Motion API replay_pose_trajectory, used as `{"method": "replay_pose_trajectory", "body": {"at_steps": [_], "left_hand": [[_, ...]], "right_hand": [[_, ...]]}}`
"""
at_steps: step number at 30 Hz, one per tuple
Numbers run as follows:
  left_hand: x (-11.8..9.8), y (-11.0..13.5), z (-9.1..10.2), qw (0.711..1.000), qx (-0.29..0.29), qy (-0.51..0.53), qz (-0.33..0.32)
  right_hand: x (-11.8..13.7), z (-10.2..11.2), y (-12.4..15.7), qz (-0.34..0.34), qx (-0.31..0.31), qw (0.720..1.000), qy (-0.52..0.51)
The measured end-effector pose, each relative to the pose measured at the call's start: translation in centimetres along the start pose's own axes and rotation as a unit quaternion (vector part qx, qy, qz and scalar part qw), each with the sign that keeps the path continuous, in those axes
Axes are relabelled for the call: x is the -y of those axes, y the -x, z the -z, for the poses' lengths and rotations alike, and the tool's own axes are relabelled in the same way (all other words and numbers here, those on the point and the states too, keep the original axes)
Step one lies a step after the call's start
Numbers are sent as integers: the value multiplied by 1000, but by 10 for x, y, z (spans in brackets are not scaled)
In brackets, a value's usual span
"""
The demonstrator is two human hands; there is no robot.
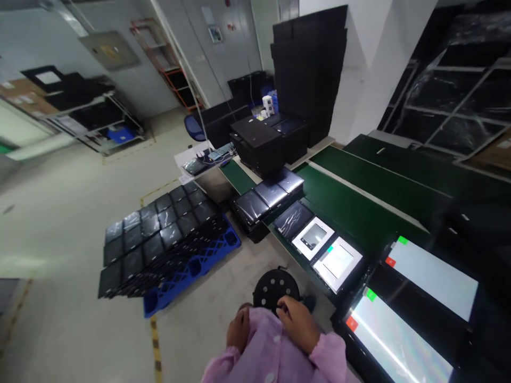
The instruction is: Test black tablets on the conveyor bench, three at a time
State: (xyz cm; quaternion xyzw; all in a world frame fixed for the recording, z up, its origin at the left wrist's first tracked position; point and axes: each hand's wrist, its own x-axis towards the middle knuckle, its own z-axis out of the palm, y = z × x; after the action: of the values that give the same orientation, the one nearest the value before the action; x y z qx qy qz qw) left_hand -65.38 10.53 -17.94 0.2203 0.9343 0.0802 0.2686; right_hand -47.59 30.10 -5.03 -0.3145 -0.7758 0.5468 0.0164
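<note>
Both my hands are low in the view, close to my body, in pink sleeves. My right hand (298, 322) rests with curled fingers on the pink fabric, just in front of a round black perforated stool (273, 287). My left hand (238, 330) is beside it, fingers bent against the same fabric and partly hidden. Neither hand shows a separate object in it.
A green workbench (359, 207) runs along the right with several tablet-like screens (315, 236) and two large white panels (431, 276). Black trays fill a blue pallet (191, 266) on the floor at left. Stacked black boxes (259, 143) stand at the bench's far end.
</note>
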Motion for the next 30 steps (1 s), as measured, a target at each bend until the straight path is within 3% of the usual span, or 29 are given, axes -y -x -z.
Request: {"method": "replay_pose_trajectory", "body": {"at_steps": [5, 8, 12, 16, 18, 21, 23, 25, 30], "left_hand": [[-61, -61, 24, 990, -15, -29, -137], [-109, -104, 37, 970, 5, -62, -234], [-197, -177, 46, 918, 48, -80, -386], [-304, -262, 39, 843, 86, -100, -522], [-355, -296, 31, 803, 109, -114, -575], [-408, -326, 16, 754, 146, -130, -627], [-424, -335, 9, 735, 164, -131, -644], [-426, -341, 7, 730, 171, -127, -649], [-410, -351, 14, 756, 137, -125, -628]], "right_hand": [[-6, 15, 1, -16, -65, 992, -105], [-1, 20, -9, -32, -116, 969, -215], [6, 25, -43, -75, -183, 904, -380], [-17, 29, -88, -124, -309, 872, -360], [-40, 30, -103, -167, -411, 833, -330], [-80, 28, -107, -263, -572, 730, -265], [-104, 27, -99, -322, -644, 659, -217], [-124, 27, -88, -361, -673, 620, -179], [-160, 32, -75, -391, -661, 624, -146]]}}
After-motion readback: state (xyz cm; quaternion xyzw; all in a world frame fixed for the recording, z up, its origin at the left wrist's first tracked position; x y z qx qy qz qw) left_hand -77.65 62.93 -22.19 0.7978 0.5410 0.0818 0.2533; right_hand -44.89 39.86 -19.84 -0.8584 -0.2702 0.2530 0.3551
